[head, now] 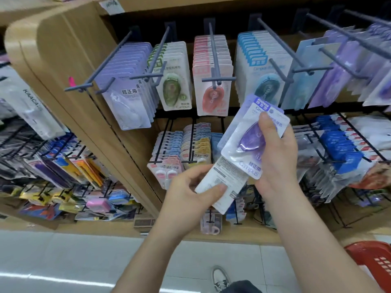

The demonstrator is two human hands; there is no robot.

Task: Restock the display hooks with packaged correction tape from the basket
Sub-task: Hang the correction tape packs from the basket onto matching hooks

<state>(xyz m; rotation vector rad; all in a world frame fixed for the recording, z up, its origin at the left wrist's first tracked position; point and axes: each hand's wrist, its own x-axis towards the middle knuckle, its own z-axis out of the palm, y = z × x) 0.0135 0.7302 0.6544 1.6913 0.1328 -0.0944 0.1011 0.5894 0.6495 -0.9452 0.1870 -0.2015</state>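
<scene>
A stationery shop aisle. From 10 to 2 o'clock, grey hooks (213, 58) jut from a wooden display unit (63, 49). Each carries a row of identical carded packs (212, 96) in lilac, green, pink or blue. More hanging packaged goods (338, 149) fill 3, 6 and 9 o'clock. A red basket (372, 261) stands on the pale floor (63, 261) at 5 o'clock.

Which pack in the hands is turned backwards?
The lower pack, pinched by the left hand. It shows its white printed back, while the upper pack in the right hand shows the purple tape through its front.
</scene>
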